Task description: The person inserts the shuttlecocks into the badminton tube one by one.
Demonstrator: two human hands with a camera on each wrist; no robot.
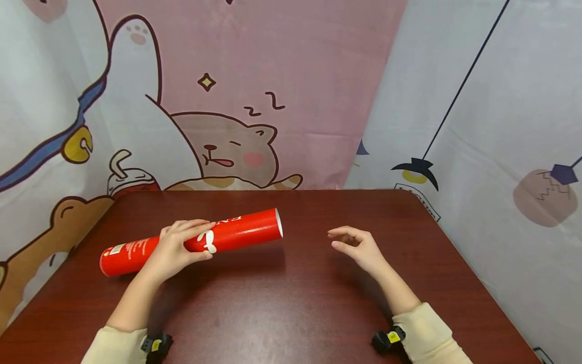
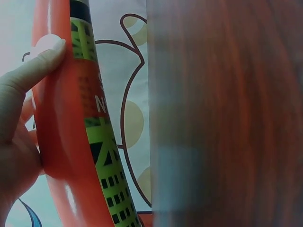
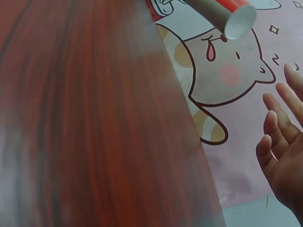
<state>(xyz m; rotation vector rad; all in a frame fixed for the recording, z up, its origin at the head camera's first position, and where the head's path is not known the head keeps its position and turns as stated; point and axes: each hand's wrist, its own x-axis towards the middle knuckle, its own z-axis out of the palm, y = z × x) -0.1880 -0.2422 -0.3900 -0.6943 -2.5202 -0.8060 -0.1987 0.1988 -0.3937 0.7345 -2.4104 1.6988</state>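
Note:
A long red tube [image 1: 249,230] with white lettering, a white leaf-like logo and a pale right end slants over the table. My left hand [image 1: 175,247] grips it around the middle, thumb on the near side and fingers over the top. The tube's right end is raised, with a shadow on the table below it. Up close in the left wrist view, the red tube [image 2: 71,137] also shows a green and black patterned strip. To the right of the tube's pale end, my right hand [image 1: 361,247] hovers apart from it, fingers loosely bent and holding nothing.
The dark brown wooden table [image 1: 273,313] has a glossy top. Behind it and along its sides hangs a cloth [image 1: 313,91] printed with cartoon animals. Both wrists wear small black cameras, such as the right wrist camera [image 1: 386,341] near the table's front.

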